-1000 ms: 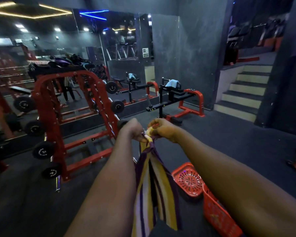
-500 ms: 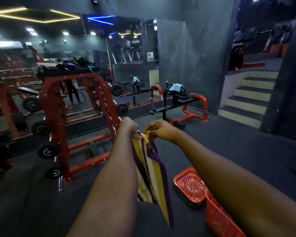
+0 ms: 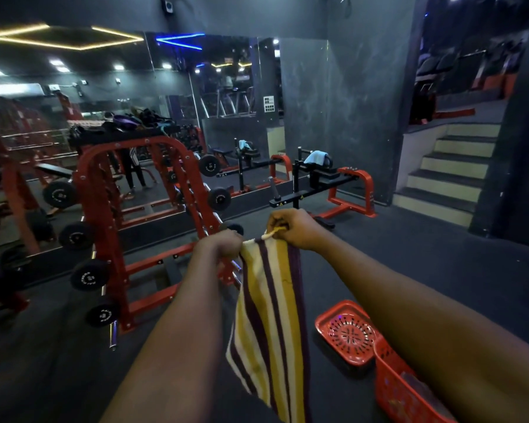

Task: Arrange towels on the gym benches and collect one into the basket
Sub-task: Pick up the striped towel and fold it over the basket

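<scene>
Both hands hold a striped towel [image 3: 269, 315] up in front of the person, arms stretched out. The left hand [image 3: 223, 243] is closed in a fist round the towel's upper left corner. The right hand [image 3: 293, 228] pinches the upper right corner, where a pale bit of cloth sticks out between its fingers.

A second ago the two hands were almost touching and the towel hung in a narrow, bunched strip. Half a second ago it had started to open. Now the hands are a little apart, the top edge runs between them, and the yellow, cream and dark purple stripes hang down as a wider, flatter sheet. Its lower end reaches the bottom edge of the view.

The red basket [image 3: 391, 392] sits low on the right, partly hidden by the right forearm, in the same place as before. A smaller red perforated basket [image 3: 347, 334] lies on the dark floor [image 3: 409, 257] just beside it. Well ahead, a blue towel [image 3: 316, 156] lies on the bench [image 3: 324, 174] near the mirror [image 3: 171, 123], as it did earlier. The red weight rack [image 3: 116, 215] stands to the left.
</scene>
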Demonstrator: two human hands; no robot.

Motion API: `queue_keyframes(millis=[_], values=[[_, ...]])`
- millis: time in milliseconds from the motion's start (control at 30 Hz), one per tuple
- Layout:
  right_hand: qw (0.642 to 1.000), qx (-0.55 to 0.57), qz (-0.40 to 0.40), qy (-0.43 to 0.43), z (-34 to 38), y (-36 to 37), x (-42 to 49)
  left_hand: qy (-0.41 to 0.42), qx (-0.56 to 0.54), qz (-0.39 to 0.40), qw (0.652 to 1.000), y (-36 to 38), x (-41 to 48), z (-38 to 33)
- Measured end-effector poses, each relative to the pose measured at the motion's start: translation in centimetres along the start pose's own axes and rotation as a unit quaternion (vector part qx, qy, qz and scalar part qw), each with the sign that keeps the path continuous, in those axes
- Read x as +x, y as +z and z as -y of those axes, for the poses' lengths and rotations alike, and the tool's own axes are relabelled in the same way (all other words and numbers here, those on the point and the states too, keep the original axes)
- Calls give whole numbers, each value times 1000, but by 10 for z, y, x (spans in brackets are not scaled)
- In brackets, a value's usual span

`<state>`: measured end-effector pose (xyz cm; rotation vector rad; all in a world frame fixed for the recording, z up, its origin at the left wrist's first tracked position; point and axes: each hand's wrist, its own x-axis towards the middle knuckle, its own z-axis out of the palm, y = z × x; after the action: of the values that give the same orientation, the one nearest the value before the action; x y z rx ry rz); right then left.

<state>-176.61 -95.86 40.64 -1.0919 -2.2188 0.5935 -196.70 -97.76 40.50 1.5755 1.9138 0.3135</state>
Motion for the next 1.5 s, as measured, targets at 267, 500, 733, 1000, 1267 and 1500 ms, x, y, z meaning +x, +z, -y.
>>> queue_keyframes(millis=[267,500,733,1000,1267,1500], values=[[997,-24,-45,56,-25,-57,3,40,160,-22,986,3,27,59],[965,-127,-124,195,-68,-75,-9,177,1,-120,977,-14,25,56],[925,-186,-49,327,-90,-85,-30,208,-112,-144,961,-18,23,38],[961,-114,-19,249,-46,-138,-6,208,-33,-141,967,-86,-4,-5],[939,269,-145,160,-23,-140,-3,247,-368,-203,873,-74,11,-66],[852,319,-145,389,-118,-27,-56,75,-241,-91,963,48,56,-2]])
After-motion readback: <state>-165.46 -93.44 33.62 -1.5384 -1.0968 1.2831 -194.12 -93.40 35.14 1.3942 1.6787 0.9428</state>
